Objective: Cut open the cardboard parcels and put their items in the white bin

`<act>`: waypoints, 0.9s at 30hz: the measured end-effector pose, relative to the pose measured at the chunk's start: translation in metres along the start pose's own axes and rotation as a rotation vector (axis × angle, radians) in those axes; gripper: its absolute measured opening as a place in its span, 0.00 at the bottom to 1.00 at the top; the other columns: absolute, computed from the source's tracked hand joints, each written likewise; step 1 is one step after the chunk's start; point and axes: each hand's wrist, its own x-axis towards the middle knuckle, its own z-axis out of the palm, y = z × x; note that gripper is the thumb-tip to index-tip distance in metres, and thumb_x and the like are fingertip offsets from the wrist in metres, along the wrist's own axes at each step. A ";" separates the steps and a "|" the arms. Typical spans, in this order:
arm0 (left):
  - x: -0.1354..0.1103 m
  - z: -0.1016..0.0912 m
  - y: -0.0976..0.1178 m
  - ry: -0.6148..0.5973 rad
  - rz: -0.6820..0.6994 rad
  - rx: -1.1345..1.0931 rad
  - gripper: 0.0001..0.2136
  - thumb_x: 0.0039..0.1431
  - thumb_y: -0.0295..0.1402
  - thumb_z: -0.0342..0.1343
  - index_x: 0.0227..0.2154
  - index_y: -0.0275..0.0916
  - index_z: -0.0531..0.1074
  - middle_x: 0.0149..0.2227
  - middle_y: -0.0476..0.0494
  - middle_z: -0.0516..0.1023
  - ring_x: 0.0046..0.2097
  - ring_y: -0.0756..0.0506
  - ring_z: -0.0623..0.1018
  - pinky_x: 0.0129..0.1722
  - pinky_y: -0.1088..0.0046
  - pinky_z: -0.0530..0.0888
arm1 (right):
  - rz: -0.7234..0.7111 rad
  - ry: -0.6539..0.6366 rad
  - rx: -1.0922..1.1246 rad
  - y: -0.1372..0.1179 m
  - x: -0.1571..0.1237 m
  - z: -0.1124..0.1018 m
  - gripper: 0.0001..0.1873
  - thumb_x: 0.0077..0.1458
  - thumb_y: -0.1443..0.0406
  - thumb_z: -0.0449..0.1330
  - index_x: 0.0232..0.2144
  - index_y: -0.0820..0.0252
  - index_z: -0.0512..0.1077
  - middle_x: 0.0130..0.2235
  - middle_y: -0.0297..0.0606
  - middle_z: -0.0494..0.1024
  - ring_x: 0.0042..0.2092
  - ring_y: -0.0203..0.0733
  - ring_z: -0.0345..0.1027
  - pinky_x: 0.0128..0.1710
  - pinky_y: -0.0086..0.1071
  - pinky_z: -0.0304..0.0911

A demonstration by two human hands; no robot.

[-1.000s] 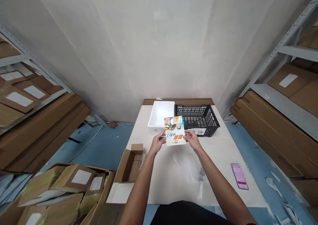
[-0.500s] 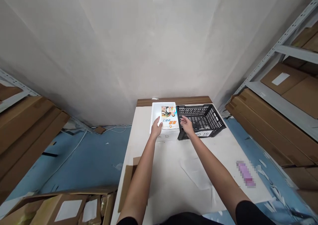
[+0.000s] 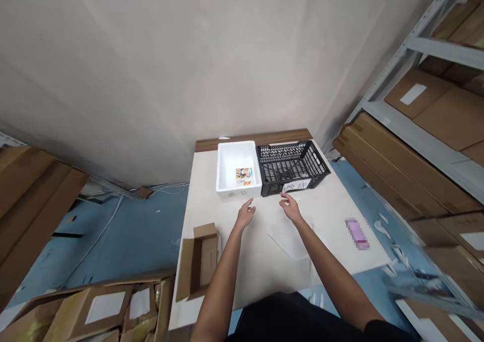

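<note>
A colourful printed packet or card (image 3: 244, 176) lies inside the white plastic bin (image 3: 221, 181), towards its front right. In front of the bin, my left hand (image 3: 246, 215) hovers over the table with fingers apart and nothing in it. My right hand (image 3: 290, 207) is near the front of the black plastic crate (image 3: 272, 187), its fingers loosely parted and also holding nothing. Handwriting marks the bin's front, and a white label with handwriting (image 3: 297, 186) is on the crate.
An open cardboard box (image 3: 187, 269) stands at the white table's (image 3: 257, 261) left edge. A blurred purple item (image 3: 357, 233) lies on the right side. Shelves with cartons (image 3: 416, 165) flank the table, and a large box of cartons (image 3: 102, 309) sits at lower left.
The printed packet went from beneath my left hand at the bin's top down into the bin, released. Both hands drew back towards me, and the view shifted slightly.
</note>
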 end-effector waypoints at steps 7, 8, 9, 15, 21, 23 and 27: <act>-0.031 0.138 -0.032 -0.331 -0.119 0.233 0.27 0.60 0.41 0.61 0.62 0.42 0.72 0.68 0.35 0.68 0.62 0.37 0.75 0.62 0.61 0.69 | 0.180 0.010 -0.308 0.090 -0.049 -0.108 0.26 0.51 0.64 0.59 0.53 0.53 0.79 0.60 0.42 0.75 0.60 0.51 0.69 0.64 0.45 0.62; -0.035 0.156 -0.038 -0.364 -0.137 0.252 0.26 0.60 0.41 0.61 0.61 0.43 0.73 0.68 0.37 0.69 0.63 0.37 0.74 0.63 0.62 0.68 | 0.220 -0.003 -0.344 0.107 -0.058 -0.123 0.26 0.50 0.65 0.59 0.53 0.53 0.79 0.60 0.43 0.75 0.62 0.52 0.68 0.65 0.45 0.60; -0.040 0.174 -0.045 -0.387 -0.155 0.271 0.26 0.59 0.41 0.62 0.60 0.44 0.74 0.69 0.38 0.68 0.64 0.37 0.73 0.63 0.61 0.68 | 0.262 -0.018 -0.376 0.123 -0.067 -0.136 0.26 0.49 0.66 0.60 0.52 0.54 0.80 0.61 0.44 0.74 0.63 0.53 0.66 0.66 0.46 0.58; -0.076 0.242 -0.090 -0.439 -0.307 0.454 0.29 0.52 0.36 0.66 0.58 0.39 0.74 0.77 0.32 0.45 0.75 0.24 0.48 0.68 0.43 0.58 | 0.440 -0.124 -0.414 0.206 -0.116 -0.188 0.26 0.48 0.64 0.66 0.51 0.52 0.82 0.66 0.46 0.70 0.67 0.63 0.61 0.67 0.54 0.56; -0.111 0.268 -0.116 -0.476 -0.296 0.597 0.33 0.58 0.39 0.61 0.67 0.41 0.64 0.78 0.34 0.37 0.76 0.27 0.37 0.66 0.39 0.59 | 0.475 -0.268 -0.437 0.243 -0.139 -0.187 0.25 0.45 0.62 0.67 0.49 0.52 0.82 0.67 0.42 0.69 0.71 0.64 0.52 0.68 0.56 0.53; -0.115 0.274 -0.117 -0.454 -0.298 0.584 0.36 0.58 0.37 0.60 0.69 0.39 0.61 0.77 0.31 0.40 0.76 0.27 0.40 0.68 0.41 0.57 | 0.478 -0.287 -0.456 0.245 -0.142 -0.181 0.27 0.45 0.62 0.67 0.50 0.55 0.82 0.67 0.45 0.69 0.72 0.65 0.50 0.69 0.54 0.52; -0.119 0.283 -0.108 -0.394 -0.266 0.487 0.37 0.56 0.34 0.60 0.70 0.32 0.60 0.74 0.27 0.53 0.75 0.30 0.50 0.72 0.50 0.53 | 0.482 -0.224 -0.373 0.236 -0.146 -0.178 0.27 0.46 0.61 0.66 0.51 0.59 0.81 0.63 0.50 0.74 0.70 0.63 0.58 0.69 0.51 0.53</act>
